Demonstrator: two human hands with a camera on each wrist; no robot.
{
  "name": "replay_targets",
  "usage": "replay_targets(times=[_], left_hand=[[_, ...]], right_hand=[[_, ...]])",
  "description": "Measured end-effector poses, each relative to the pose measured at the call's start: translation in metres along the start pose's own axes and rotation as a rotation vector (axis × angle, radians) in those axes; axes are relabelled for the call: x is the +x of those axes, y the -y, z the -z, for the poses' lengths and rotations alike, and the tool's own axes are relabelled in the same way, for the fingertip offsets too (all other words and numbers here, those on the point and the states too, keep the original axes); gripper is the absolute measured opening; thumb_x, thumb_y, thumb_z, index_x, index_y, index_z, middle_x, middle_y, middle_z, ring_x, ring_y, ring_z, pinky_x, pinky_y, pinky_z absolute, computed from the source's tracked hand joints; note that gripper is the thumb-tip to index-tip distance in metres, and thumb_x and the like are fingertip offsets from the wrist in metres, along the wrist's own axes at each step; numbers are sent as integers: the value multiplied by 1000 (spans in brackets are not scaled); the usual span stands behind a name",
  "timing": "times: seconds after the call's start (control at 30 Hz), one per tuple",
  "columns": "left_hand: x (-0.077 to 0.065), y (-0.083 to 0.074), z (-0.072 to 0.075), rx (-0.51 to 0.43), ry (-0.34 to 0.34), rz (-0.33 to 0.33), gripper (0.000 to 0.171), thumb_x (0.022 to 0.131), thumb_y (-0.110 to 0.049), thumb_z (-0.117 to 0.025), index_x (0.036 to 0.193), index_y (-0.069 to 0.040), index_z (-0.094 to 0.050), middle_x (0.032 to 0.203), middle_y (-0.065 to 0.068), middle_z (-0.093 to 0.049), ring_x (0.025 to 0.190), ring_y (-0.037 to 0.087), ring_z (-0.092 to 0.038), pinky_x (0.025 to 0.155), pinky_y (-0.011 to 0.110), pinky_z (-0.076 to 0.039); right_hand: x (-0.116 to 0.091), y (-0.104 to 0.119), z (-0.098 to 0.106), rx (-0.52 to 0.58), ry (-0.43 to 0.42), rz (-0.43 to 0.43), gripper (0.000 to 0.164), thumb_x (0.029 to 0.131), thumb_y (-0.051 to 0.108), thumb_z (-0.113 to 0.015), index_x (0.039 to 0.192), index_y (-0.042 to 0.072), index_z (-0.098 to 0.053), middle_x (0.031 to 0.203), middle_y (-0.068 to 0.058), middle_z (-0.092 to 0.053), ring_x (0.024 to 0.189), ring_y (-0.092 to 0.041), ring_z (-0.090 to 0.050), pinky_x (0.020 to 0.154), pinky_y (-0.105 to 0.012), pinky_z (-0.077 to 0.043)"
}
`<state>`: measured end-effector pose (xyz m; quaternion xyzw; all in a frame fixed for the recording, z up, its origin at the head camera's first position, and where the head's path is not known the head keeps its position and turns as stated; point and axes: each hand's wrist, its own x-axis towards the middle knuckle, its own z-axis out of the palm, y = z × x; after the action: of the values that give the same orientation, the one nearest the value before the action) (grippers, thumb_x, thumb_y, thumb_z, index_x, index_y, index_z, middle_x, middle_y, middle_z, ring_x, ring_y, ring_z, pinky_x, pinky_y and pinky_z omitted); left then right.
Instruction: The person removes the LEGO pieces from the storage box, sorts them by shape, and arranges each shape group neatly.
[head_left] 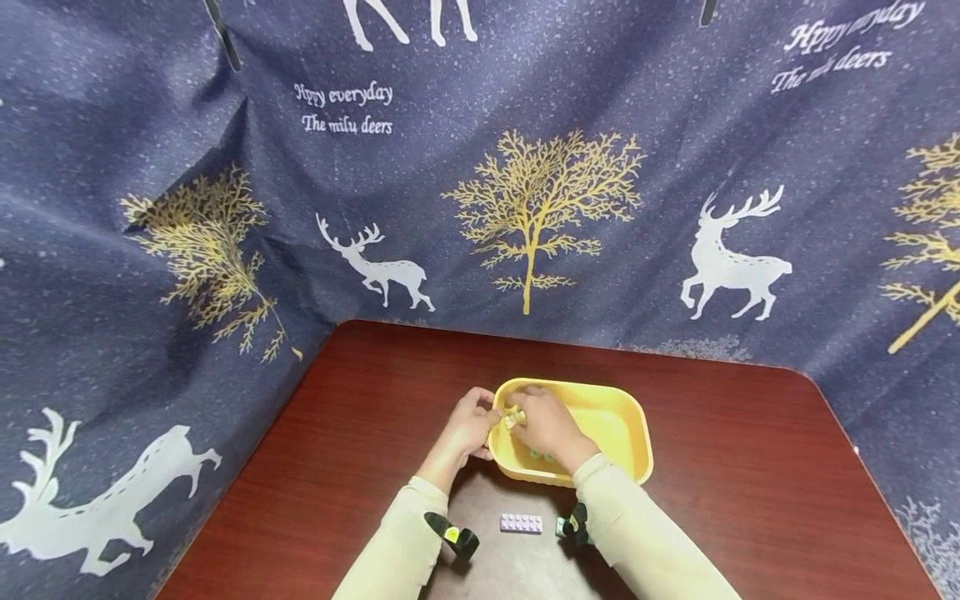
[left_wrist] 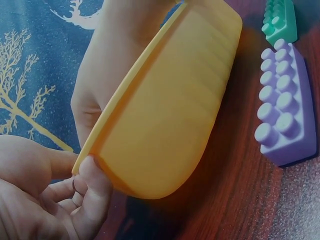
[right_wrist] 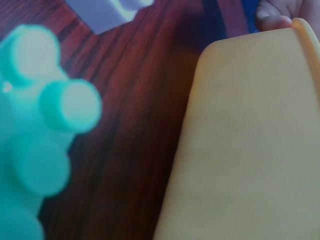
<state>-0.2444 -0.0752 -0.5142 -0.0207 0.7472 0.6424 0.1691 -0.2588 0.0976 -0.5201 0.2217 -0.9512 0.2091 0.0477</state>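
The left hand (head_left: 468, 427) pinches the rim of a yellow tub (head_left: 609, 427) at the end nearest that hand, one finger bent against the outer wall just under the lip. The right hand (head_left: 546, 421) reaches down inside the same tub, its fingers closed around a small pale yellow block (head_left: 514, 417) just beside the left thumb (the wrist views hide that grip). Beneath the right hand, in the tub, sits a light green block (head_left: 538, 455), mostly covered. On the dark red counter (head_left: 375, 400), closer to the person than both hands and between the forearms, lies a purple block (head_left: 521, 523); a green block (left_wrist: 282, 22) lies near it, by the right forearm.
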Motion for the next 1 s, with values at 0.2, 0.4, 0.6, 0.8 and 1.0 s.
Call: replay_targets(times=[0.2,0.4,0.6,0.8,1.0], left_hand=[[0,1,-1,11,-12,-5,28,102,-11,-59,128,-6,-51,102,23,-63,59,20,-61,40,25,-54],[0,0,-1,18,-16,-9,27,103,-11,-58,128,-6,-51,102,23,-63,59,20,-61,40,25,-54],[1,0,-1,14,-11,-7,27,102,-11,-58,128,-6,-51,98,22,-63,58,20,-60,40,25,-54],[1,-1,-1,16,-9,-8,29,102,-11,-58,129,-5,-51,100,24,-63,59,20,-61,40,25,-54],[-1,-2,-1,23,-10,-1,30,102,-12,-58,131,-5,-50,103,25,-64,61,23,-63,41,25,-55]], right_hand=[[-2,1,-4,-1,5,7,23,79,14,-85,100,14,-75,105,-7,-72,105,-37,-64,96,-48,-55],[-3,0,-7,-11,6,37,19,78,12,-84,96,13,-76,96,-3,-73,99,-31,-66,93,-45,-57],[-2,2,-5,-22,12,1,14,79,12,-85,90,14,-77,92,-2,-71,94,-28,-65,90,-43,-57],[-5,3,-1,5,3,-20,15,78,10,-86,90,14,-77,91,-1,-72,90,-24,-67,83,-40,-59],[-10,1,5,27,-12,-2,22,78,5,-83,98,12,-76,98,-4,-75,94,-25,-70,86,-41,-60]])
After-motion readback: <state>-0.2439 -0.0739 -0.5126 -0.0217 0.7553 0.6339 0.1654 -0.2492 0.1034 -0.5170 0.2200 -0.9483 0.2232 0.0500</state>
